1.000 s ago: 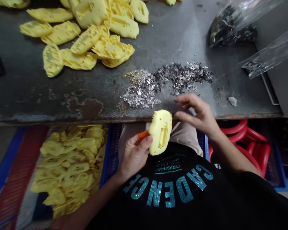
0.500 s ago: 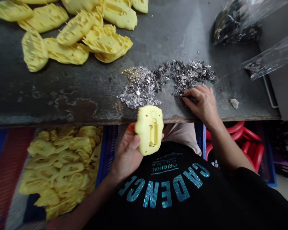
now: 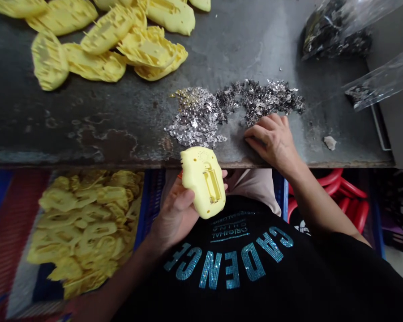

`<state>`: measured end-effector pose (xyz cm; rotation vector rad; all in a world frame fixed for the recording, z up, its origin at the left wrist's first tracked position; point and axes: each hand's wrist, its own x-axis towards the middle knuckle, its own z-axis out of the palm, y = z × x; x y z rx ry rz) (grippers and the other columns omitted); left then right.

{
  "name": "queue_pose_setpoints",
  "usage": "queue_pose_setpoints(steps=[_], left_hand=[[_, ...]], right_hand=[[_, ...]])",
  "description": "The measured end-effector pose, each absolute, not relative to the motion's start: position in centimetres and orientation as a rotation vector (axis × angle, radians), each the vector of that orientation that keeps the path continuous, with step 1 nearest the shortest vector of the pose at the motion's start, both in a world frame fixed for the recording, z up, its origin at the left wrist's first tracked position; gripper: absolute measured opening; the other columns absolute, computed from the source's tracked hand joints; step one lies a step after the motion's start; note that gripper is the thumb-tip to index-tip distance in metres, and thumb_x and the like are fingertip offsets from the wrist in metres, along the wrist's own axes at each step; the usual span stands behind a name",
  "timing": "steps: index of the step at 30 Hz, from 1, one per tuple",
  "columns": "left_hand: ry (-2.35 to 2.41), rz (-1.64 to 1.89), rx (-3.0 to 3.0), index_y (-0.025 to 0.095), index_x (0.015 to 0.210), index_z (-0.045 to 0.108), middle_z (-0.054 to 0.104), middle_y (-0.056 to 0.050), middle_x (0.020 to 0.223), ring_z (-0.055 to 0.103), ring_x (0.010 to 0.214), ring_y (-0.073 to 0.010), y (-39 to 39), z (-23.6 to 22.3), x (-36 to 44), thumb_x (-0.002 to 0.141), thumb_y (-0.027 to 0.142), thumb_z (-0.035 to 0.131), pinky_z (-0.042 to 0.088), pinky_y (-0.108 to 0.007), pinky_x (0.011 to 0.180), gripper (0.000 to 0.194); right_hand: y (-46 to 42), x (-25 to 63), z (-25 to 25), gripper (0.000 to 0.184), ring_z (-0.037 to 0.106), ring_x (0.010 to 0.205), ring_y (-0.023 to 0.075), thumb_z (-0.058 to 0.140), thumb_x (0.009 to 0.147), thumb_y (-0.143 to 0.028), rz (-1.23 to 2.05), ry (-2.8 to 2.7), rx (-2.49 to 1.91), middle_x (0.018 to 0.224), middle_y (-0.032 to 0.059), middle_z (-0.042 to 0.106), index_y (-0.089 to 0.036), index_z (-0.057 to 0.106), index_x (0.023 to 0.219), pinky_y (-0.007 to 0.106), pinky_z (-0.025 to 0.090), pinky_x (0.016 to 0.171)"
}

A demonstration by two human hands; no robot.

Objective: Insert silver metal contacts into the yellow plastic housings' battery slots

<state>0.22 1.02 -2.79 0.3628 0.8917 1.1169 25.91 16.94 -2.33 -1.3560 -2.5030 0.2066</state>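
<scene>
Yellow moulded plastic shell [image 3: 203, 181] is sitting in person's L hand [image 3: 176, 210] just below front edge of scarred steel worktable [image 3: 70, 163], slotted back facing up and tilted, its top leaning toward 11 o'clock. L forearm is angling up from lower left, wrist bent, palm cupped under shell. L thumb [image 3: 186, 199] is pressing on shell's near edge, fingertips [image 3: 224, 173] are curling round from behind: firm hold, shell well off table. Small orange tip [image 3: 180, 175] is poking out behind shell, too hidden to identify.

R hand [image 3: 272, 145] is resting at 3 o'clock from shell, R forearm reaching in from lower right over table edge. Hand is palm down, half open, fingers loosely curved, fingertips [image 3: 250, 139] on steel, nothing visible in grip.

Silver-and-dark metal flakes [image 3: 201, 118] are lying in long heap at 12 o'clock, just beyond shell, R fingers near its lower edge. More yellow shells [image 3: 104, 44] are piling up on table at 11 o'clock; another yellow pile [image 3: 83, 228] is lying at 9 o'clock beside blue plastic crate [image 3: 151, 201], below table level. Clear plastic bags [image 3: 336, 31] w/ dark contents are sitting at 1–2 o'clock. Red plastic stool [image 3: 332, 192] is showing under table at 3 o'clock.
</scene>
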Motion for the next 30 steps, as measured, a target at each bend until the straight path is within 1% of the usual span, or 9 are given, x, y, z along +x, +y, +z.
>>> queue_pose_setpoints(steps=[2,5,8,10,16,20,24,28,30], left_hand=[[0.866,1.127,0.384,0.029,0.145,0.082,0.089,-0.011,0.143,0.087,0.121,-0.0376,1.0,-2.8,0.1,0.09,0.061,0.097,0.072,-0.047,0.106,0.065],[0.861,1.139,0.386,0.028,0.14,0.084,0.09,-0.01,0.14,0.087,0.122,-0.0359,1.1,-2.6,0.2,0.09,0.06,0.098,0.073,-0.044,0.106,0.061],[0.858,1.13,0.396,0.026,0.141,0.083,0.089,-0.012,0.141,0.087,0.12,-0.0347,1.4,-2.4,0.4,0.088,0.057,0.099,0.073,-0.044,0.107,0.064],[0.858,1.133,0.398,0.027,0.143,0.082,0.089,-0.012,0.142,0.088,0.12,-0.0352,1.5,-2.3,0.5,0.088,0.056,0.099,0.073,-0.045,0.107,0.065],[0.882,1.15,0.409,0.027,0.142,0.082,0.089,-0.012,0.141,0.084,0.131,-0.0382,1.3,-2.1,0.7,0.091,0.059,0.097,0.072,-0.045,0.109,0.063],[0.868,1.149,0.402,0.025,0.142,0.082,0.089,-0.013,0.141,0.086,0.127,-0.0375,1.2,-2.2,0.6,0.09,0.061,0.097,0.072,-0.045,0.108,0.065],[0.829,1.183,0.365,0.021,0.146,0.08,0.087,-0.019,0.146,0.083,0.135,-0.0403,1.1,-2.9,0.3,0.089,0.057,0.099,0.073,-0.049,0.11,0.07],[0.78,1.178,0.343,0.019,0.15,0.077,0.085,-0.021,0.148,0.086,0.126,-0.0354,1.1,-3.5,0.1,0.09,0.056,0.098,0.072,-0.05,0.113,0.074],[0.775,1.183,0.344,0.018,0.149,0.077,0.085,-0.021,0.148,0.087,0.124,-0.034,1.2,-3.5,0.1,0.091,0.057,0.098,0.072,-0.049,0.113,0.074]], right_hand=[[16.0,26.9,-2.0,0.021,0.065,0.11,0.0331,0.065,0.113,-0.033,0.287,-2.488,-1.296,0.107,0.0074,0.08,-0.032,0.086,0.114,0.055,0.05,0.105],[14.8,28.7,-1.5,0.024,0.069,0.101,0.03,0.066,0.112,-0.034,0.352,-2.298,-1.286,0.105,0.0053,0.082,-0.032,0.086,0.125,0.05,0.052,0.099],[14.3,29.7,-1.3,0.02,0.071,0.098,0.0295,0.067,0.111,-0.034,0.288,-2.169,-1.347,0.104,0.0053,0.084,-0.03,0.085,0.116,0.05,0.05,0.098],[14.4,29.6,-1.4,0.018,0.071,0.103,0.0316,0.067,0.111,-0.034,0.257,-2.232,-1.37,0.105,0.006,0.085,-0.03,0.085,0.11,0.052,0.049,0.099],[16.2,27.5,-1.6,0.024,0.066,0.117,0.0366,0.062,0.114,-0.037,0.27,-2.464,-1.372,0.114,0.0089,0.082,-0.031,0.085,0.113,0.058,0.046,0.107],[18.1,26.8,-1.3,0.017,0.066,0.116,0.0385,0.067,0.109,-0.033,0.276,-2.517,-1.41,0.11,0.0115,0.081,-0.027,0.083,0.107,0.06,0.049,0.107],[19.5,26.8,-1.0,0.019,0.067,0.112,0.0373,0.063,0.111,-0.033,0.156,-2.481,-1.424,0.11,0.0114,0.082,-0.028,0.081,0.115,0.06,0.051,0.107],[20.4,25.8,-1.3,0.022,0.066,0.119,0.0384,0.062,0.112,-0.036,0.083,-2.518,-1.364,0.116,0.0122,0.08,-0.027,0.082,0.116,0.061,0.051,0.11],[20.6,25.0,-1.4,0.019,0.065,0.122,0.0393,0.064,0.111,-0.033,0.087,-2.56,-1.35,0.117,0.0127,0.078,-0.025,0.081,0.113,0.061,0.05,0.11]])
